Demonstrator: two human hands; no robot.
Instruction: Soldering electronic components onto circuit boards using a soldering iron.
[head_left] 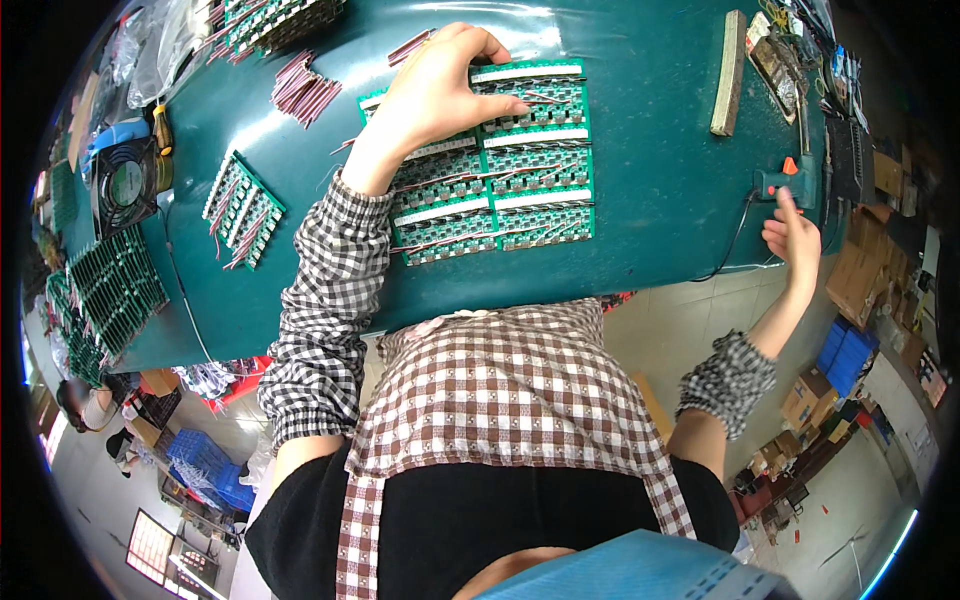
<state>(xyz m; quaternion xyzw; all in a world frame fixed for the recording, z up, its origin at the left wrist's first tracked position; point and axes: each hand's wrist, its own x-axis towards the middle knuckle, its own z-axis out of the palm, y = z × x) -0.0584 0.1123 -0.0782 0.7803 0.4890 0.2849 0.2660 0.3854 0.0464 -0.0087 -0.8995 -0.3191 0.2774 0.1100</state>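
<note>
My left hand (pixel 440 95) rests over the upper part of a panel of green circuit boards (pixel 540 180) lying flat on the table. Its thumb and index finger are spread apart across the top row, and the hand hides the panel's upper left. Thin red and black wires lie across the rows, beside white strips. At the far right my right hand (pixel 795 240) has its index finger stretched out toward a dark green device with an orange knob (pixel 785 185). The other fingers are loosely bent and I see nothing in them. Whether the fingertip touches the device is unclear.
On the green table (pixel 660 170) lie a wire bundle (pixel 305 90), a small wired board group (pixel 243 212) and stacked boards (pixel 275 22). A black fan (pixel 125 185) and more boards (pixel 118 280) stand left. A long bar (pixel 728 75) lies right, near a cable (pixel 738 235).
</note>
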